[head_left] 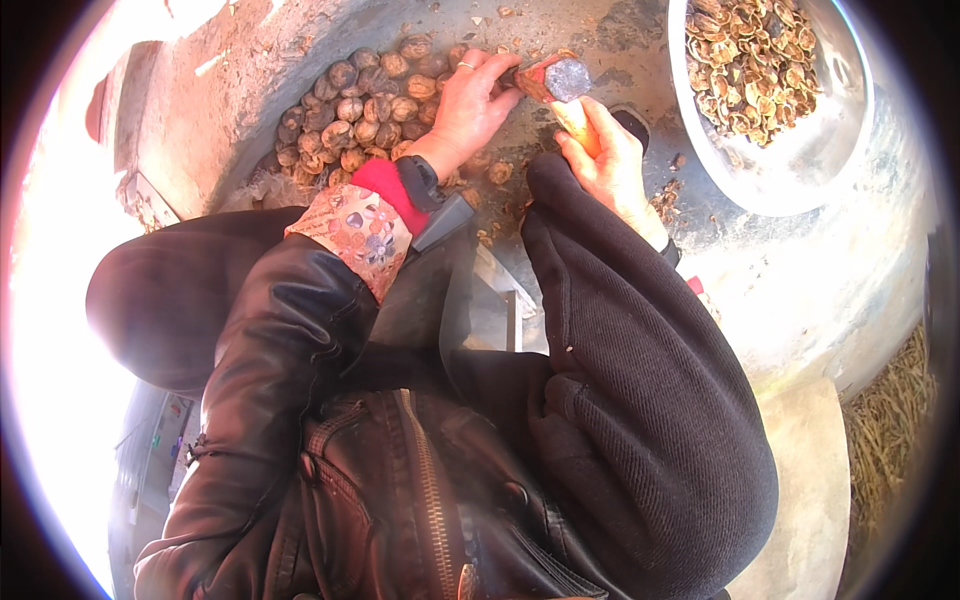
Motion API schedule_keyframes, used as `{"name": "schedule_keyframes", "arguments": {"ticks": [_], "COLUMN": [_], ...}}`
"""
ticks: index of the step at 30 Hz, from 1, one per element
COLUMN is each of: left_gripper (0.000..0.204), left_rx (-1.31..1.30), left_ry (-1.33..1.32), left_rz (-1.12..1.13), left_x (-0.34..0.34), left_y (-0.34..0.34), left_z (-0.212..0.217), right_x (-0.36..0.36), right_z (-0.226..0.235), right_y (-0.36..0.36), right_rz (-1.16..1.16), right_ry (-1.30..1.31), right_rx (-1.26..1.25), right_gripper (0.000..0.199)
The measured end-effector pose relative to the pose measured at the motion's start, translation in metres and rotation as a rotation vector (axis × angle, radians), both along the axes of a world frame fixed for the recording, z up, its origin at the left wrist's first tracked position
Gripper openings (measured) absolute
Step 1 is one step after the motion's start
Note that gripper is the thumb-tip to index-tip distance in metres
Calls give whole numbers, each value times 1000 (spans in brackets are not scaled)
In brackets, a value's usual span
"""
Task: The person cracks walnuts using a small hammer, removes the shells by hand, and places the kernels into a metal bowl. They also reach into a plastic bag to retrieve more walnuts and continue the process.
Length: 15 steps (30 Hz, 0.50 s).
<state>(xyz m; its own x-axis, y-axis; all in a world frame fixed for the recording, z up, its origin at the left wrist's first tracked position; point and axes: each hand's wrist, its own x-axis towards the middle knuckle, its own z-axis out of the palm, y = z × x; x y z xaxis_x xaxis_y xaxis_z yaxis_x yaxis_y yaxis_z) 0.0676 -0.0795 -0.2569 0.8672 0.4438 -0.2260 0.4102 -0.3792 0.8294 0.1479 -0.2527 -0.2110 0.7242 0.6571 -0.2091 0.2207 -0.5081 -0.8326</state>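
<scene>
My right hand [612,165] is wrapped round the pale wooden handle of a hammer [568,80]. The hammer's blunt head has a grey metal face and a rusty reddish side. Beside that head, my left hand [475,108] has its fingers bent together, the tips close to the rusty side. Whatever lies between those fingertips is hidden. A heap of brown walnuts [345,108] spreads just left of my left hand, on the grey ground. Small broken bits lie on the ground below the two hands.
At the upper right stands a wide metal basin [790,185] with many cracked walnut shells [750,70] in it. More shell fragments [665,200] lie between my right hand and the basin. A raised concrete edge [215,130] borders the walnuts. My bent knees flank the work spot.
</scene>
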Motion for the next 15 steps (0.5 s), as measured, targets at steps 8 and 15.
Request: {"name": "schedule_keyframes", "arguments": {"ticks": [8,15], "left_gripper": [36,36], "left_rx": [-34,-31], "left_ry": [-44,-31], "left_rz": [55,71], "left_x": [-4,-3], "left_y": [-2,0], "left_z": [-6,-2], "right_x": [1,9], "right_z": [-1,4], "right_y": [0,2], "right_rz": [47,-28], "right_ry": [-142,-81], "right_rx": [103,68], "right_gripper": [44,41]}}
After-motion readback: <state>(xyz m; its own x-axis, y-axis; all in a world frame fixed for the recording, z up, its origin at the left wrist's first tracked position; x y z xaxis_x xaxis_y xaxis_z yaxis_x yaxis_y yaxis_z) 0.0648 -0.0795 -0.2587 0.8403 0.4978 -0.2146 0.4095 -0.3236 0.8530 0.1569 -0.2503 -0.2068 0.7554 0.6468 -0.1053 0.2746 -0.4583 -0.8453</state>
